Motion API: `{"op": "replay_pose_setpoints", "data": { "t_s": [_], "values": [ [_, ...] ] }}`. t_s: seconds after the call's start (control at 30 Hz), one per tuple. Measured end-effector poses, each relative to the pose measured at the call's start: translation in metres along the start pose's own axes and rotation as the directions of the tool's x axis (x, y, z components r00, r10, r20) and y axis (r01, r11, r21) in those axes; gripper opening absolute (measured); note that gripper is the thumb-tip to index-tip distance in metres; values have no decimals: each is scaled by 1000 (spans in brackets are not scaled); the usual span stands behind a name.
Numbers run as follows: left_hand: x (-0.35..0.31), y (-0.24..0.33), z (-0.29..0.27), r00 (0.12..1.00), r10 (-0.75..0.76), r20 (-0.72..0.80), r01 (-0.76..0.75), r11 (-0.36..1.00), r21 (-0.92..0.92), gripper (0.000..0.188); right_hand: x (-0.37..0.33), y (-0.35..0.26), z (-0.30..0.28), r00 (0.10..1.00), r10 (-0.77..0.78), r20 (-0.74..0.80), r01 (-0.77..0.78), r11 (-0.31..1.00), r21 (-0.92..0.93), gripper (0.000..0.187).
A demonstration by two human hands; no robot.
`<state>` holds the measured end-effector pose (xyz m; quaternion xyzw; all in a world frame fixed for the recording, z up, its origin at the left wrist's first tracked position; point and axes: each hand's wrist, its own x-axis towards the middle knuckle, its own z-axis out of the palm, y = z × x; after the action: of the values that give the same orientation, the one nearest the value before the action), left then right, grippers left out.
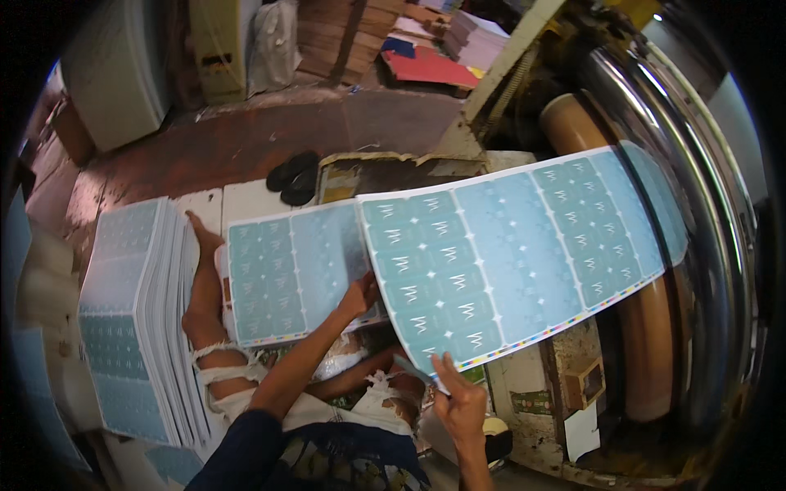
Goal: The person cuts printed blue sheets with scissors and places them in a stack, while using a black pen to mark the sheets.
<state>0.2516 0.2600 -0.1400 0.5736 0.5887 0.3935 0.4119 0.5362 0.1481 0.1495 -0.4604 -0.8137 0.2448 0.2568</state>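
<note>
A large printed sheet (516,254), teal and light blue with a strip of small colour patches along its near edge, stretches from my hands to the rollers on the right. My right hand (460,401) pinches its near left corner, the index finger lying on top. At the sheet's left edge is my left hand (360,296), its fingers mostly hidden behind the paper. Below and to the left lies another printed sheet (266,278) of the same pattern, partly covered by the upper one. Whether it is a single sheet or a pile, I cannot tell.
A tall stack of printed sheets (123,327) stands left of my leg. Shiny metal rollers (655,106) and a brown roller (647,360) rise on the right. Black sandals (295,177) lie on the floor beyond. Farther back are paper stacks (475,41) and a white sack (273,45).
</note>
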Motion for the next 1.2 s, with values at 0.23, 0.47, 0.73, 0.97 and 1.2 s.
{"op": "replay_pose_setpoints", "data": {
  "t_s": [0.23,0.47,0.73,0.97,1.2],
  "values": [
    [-51,202,11,941,-324,-98,49,417,-907,50,13,9,-14,991,-6,134,14,998,-56,58],
    [-62,235,-9,960,-262,-103,139,760,-635,35,47,45,-78,865,-26,501,-132,952,277,48],
    [-112,232,-46,932,-275,-238,49,744,-666,48,81,125,-234,836,371,-404,-252,914,319,17],
    [-143,238,-80,942,-282,-180,85,722,-686,49,115,276,-370,529,423,-736,-157,901,405,28],
    [-175,268,-117,932,-273,-237,78,792,-606,52,99,300,-342,563,545,-621,-188,817,545,29]
  ]
}}
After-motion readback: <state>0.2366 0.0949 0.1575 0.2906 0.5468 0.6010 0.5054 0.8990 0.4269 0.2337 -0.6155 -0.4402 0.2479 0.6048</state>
